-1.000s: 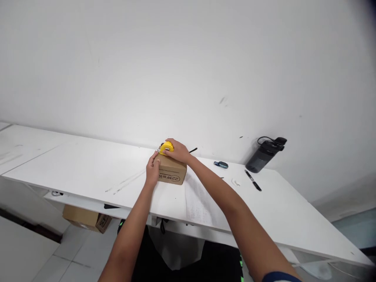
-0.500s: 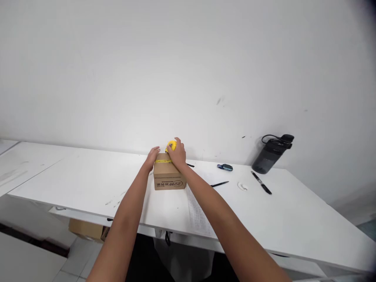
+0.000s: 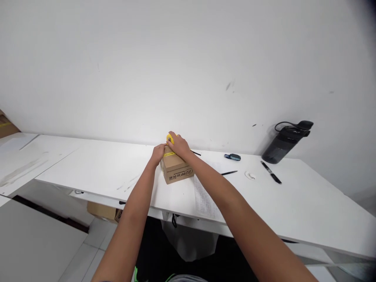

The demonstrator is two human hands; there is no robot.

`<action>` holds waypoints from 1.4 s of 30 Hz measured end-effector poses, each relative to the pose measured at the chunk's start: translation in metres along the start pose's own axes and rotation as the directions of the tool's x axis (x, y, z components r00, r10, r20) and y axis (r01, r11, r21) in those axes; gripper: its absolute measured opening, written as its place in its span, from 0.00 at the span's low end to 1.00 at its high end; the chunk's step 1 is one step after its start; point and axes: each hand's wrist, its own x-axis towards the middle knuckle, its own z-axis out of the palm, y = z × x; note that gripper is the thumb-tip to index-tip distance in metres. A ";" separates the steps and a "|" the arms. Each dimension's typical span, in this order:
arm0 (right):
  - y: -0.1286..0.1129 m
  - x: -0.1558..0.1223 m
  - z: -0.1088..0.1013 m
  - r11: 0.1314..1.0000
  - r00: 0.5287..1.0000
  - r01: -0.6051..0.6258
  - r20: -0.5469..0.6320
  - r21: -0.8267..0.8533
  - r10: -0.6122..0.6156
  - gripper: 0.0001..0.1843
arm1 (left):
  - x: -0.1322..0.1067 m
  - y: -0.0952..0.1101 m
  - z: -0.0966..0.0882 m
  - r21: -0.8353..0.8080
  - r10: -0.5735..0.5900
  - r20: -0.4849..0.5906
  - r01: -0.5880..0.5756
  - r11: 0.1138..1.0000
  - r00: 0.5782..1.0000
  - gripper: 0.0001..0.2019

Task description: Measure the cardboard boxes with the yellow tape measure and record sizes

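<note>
The cardboard box [image 3: 175, 164] is no longer facing the person squarely: it is sitting skewed on the tabletop [image 3: 293, 196], and its left side is now showing. The left hand [image 3: 158, 154], at the box's ten o'clock, is now bringing its fingertips in at the far left corner; whether they are gripping or only pressing, I cannot tell. The right hand [image 3: 180, 147], at twelve o'clock, is clasping the yellow tape measure [image 3: 169, 138] by that far edge. The two are nearly meeting, contact being unclear. A yellow strip [image 3: 169, 154] is crossing the box top; whether it is the measure's blade is not showing clearly. The change is suggesting that the work is centring on that corner. A paper sheet [image 3: 205, 201] is lying at four o'clock, and a bottle [image 3: 283, 145] is leaning towards half past two.
</note>
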 end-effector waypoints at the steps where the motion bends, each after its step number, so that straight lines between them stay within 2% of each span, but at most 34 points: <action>1: -0.001 -0.003 -0.003 1.000 1.000 0.016 0.012 0.005 -0.016 0.25 | -0.004 0.001 0.002 -0.003 -0.005 -0.021 0.005 1.000 1.000 0.17; 5: -0.008 -0.022 -0.013 1.000 0.999 0.017 0.034 -0.026 -0.016 0.23 | -0.016 -0.001 0.012 -0.032 -0.031 -0.063 0.029 0.999 0.998 0.15; 12: -0.016 -0.075 -0.028 0.998 0.999 -0.028 -0.048 -0.062 0.025 0.25 | -0.016 0.000 0.022 -0.104 -0.085 -0.021 0.083 0.991 0.996 0.13; 18: -0.024 -0.151 -0.052 0.994 0.994 -0.098 -0.051 -0.044 0.096 0.26 | -0.020 0.008 0.021 -0.104 -0.067 -0.028 0.063 0.993 0.997 0.12; 21: -0.021 -0.191 -0.051 0.994 0.989 -0.111 -0.099 -0.022 0.108 0.25 | -0.020 0.006 0.021 -0.080 -0.032 -0.003 0.032 0.996 0.999 0.12; 23: -0.017 -0.207 -0.047 0.997 0.983 -0.082 -0.163 0.011 0.083 0.25 | -0.019 0.003 0.021 -0.065 0.003 0.007 -0.002 0.998 1.000 0.12; 26: -0.011 -0.213 -0.042 0.996 0.971 -0.056 -0.230 0.073 0.071 0.24 | -0.018 -0.002 0.022 -0.058 0.030 0.009 -0.029 0.998 1.000 0.13; 34: -0.011 -0.197 -0.029 0.974 0.962 -0.091 -0.236 0.207 0.140 0.26 | -0.025 0.002 0.021 -0.077 -0.001 -0.004 0.001 0.997 1.000 0.13; 42: -0.012 -0.195 -0.022 0.973 0.948 -0.132 -0.263 0.190 0.180 0.24 | -0.027 0.000 0.021 -0.121 -0.018 -0.002 0.018 0.992 1.000 0.13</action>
